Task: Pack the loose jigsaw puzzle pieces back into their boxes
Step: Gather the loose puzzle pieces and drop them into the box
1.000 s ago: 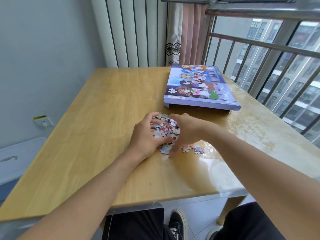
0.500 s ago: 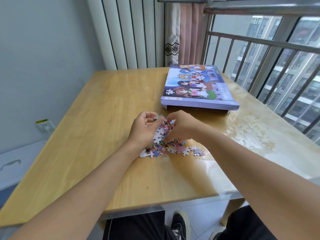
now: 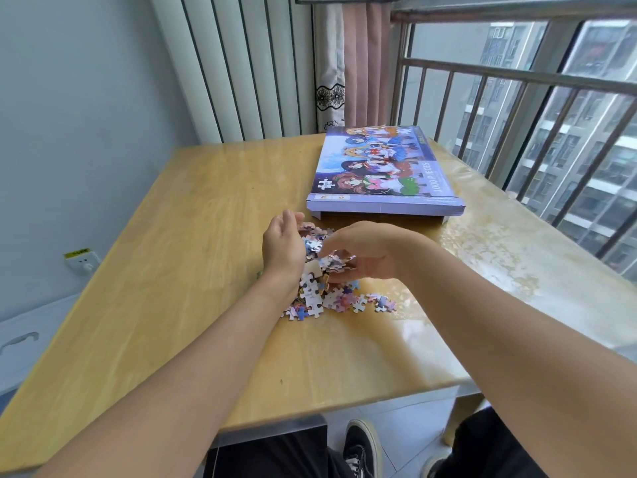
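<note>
Sunlit bench [image 3: 172,270] by the window: puzzle pieces [image 3: 331,298], heaped a second ago, are now lifted in the left hand [image 3: 281,246] and right hand [image 3: 365,253], both cupped around them; the box [image 3: 382,174] stays lidded, just beyond.

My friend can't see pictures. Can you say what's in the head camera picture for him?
Two hands, the left hand and right hand, scoop a heap of loose jigsaw pieces together on a wooden table. Behind them lies a closed purple puzzle box, beside a railed window.
</note>
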A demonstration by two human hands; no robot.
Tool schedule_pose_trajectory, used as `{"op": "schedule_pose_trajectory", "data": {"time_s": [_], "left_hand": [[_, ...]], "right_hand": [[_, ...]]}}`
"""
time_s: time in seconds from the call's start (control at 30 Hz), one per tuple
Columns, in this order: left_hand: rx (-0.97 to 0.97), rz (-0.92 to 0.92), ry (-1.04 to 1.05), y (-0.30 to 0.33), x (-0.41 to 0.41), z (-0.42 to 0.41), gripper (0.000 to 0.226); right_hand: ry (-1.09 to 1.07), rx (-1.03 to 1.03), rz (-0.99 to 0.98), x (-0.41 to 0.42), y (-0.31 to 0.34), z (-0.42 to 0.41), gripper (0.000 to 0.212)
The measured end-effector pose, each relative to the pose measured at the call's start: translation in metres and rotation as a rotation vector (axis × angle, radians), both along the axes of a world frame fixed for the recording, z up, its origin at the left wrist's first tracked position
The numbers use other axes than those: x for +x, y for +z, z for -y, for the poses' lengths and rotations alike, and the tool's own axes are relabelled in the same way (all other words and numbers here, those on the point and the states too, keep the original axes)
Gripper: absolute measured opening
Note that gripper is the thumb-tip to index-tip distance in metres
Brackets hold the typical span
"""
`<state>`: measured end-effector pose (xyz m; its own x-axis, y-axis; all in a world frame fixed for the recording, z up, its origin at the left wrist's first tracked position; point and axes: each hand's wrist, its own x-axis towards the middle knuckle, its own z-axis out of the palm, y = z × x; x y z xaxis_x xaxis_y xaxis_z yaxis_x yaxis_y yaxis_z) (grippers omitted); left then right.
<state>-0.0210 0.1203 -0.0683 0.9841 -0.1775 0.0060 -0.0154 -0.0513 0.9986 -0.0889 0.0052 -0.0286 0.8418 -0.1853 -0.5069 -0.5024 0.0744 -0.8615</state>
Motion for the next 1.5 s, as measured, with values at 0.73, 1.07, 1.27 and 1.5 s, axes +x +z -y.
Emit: {"op": "schedule_pose_trajectory", "data": {"time_s": [0.73, 1.07, 1.27, 1.5], "left_hand": [[-0.343, -0.005, -0.071, 0.009, -0.005, 0.01, 0.058], [-0.363, 0.045, -0.161, 0.02, -0.007, 0.01, 0.036], [0.55, 0.694, -0.318, 0.028, 0.047, 0.0, 0.068], [0.759, 0.736, -0.307, 0.038, 0.074, 0.045, 0.02]], "right_hand": [[-0.212, 0.254, 0.109, 0.001, -0.009, -0.004, 0.042], [-0.228, 0.277, 0.072, -0.006, -0.006, 0.0, 0.039], [-0.351, 0.261, 0.037, -0.027, -0.004, 0.028, 0.034], [-0.443, 0.349, 0.023, -0.04, -0.001, 0.052, 0.039]]}}
